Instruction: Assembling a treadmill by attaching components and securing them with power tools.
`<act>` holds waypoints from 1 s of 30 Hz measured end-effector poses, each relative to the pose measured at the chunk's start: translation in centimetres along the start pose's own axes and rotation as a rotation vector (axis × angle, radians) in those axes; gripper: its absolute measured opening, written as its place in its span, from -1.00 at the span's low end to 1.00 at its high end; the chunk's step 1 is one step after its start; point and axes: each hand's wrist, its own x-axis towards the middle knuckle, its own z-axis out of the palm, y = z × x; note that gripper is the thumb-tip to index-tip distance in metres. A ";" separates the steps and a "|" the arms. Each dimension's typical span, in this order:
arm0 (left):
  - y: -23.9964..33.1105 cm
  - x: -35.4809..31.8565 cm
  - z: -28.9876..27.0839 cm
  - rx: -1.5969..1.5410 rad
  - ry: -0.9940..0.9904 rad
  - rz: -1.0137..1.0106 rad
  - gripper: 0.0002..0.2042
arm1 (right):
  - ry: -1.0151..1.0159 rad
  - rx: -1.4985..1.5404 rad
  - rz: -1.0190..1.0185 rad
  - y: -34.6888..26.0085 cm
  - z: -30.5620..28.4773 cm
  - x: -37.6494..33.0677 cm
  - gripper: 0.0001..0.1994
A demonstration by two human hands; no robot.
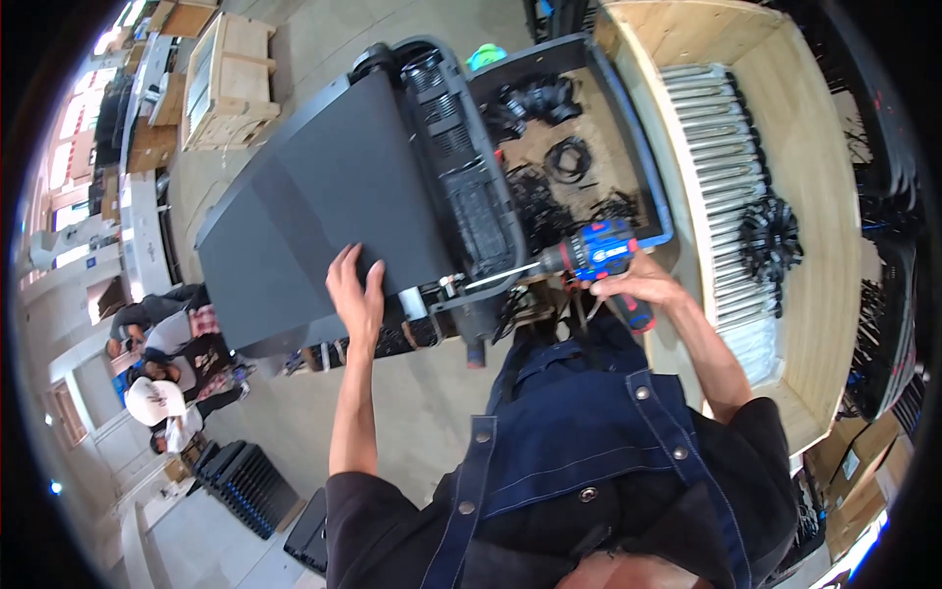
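Note:
A blue, red and black cordless drill (601, 251) is gripped in my right hand (643, 282). Its long silver bit (502, 276) points left, toward a metal bracket (450, 286) at the near edge of a large dark machine that looks like a treadmill base. My left hand (355, 294) lies with fingers apart on the machine's smooth dark-grey flat surface (324, 187). To the right of that surface, the machine's uncovered frame holds a black ribbed part (432, 93) and a dark housing (478, 211). Whether the bit touches a screw cannot be made out.
Right of the machine is a blue-edged bin (628, 108) with black cables and small parts. Beyond it, a wooden crate (814, 196) holds rows of metal tubes (711, 167). Several people (172, 378) are at the left. A wooden crate (231, 83) stands at the far left.

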 end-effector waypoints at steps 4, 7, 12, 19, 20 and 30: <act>-1.0 -4.0 1.5 0.061 0.113 -0.078 -0.60 | 0.043 -0.049 -0.152 2.1 -2.6 -0.7 -0.57; -1.0 -4.4 1.4 0.121 0.152 -0.094 -0.60 | 0.315 0.127 -0.296 1.3 -3.1 -3.7 -0.42; -0.3 -4.1 1.9 0.131 0.162 -0.133 -0.61 | 0.910 -0.215 -0.500 0.9 -3.9 0.8 -0.63; -0.1 -4.1 1.8 0.107 0.169 -0.145 -0.63 | 1.117 -0.424 -0.541 5.3 -8.8 9.8 -0.57; -0.4 -4.2 1.7 0.101 0.173 -0.162 -0.63 | 1.117 -0.471 -0.481 5.6 -8.8 9.7 -0.55; -3.2 -4.9 1.3 -0.077 0.302 0.012 -0.63 | 1.142 -0.399 -0.509 11.4 2.6 1.9 -0.40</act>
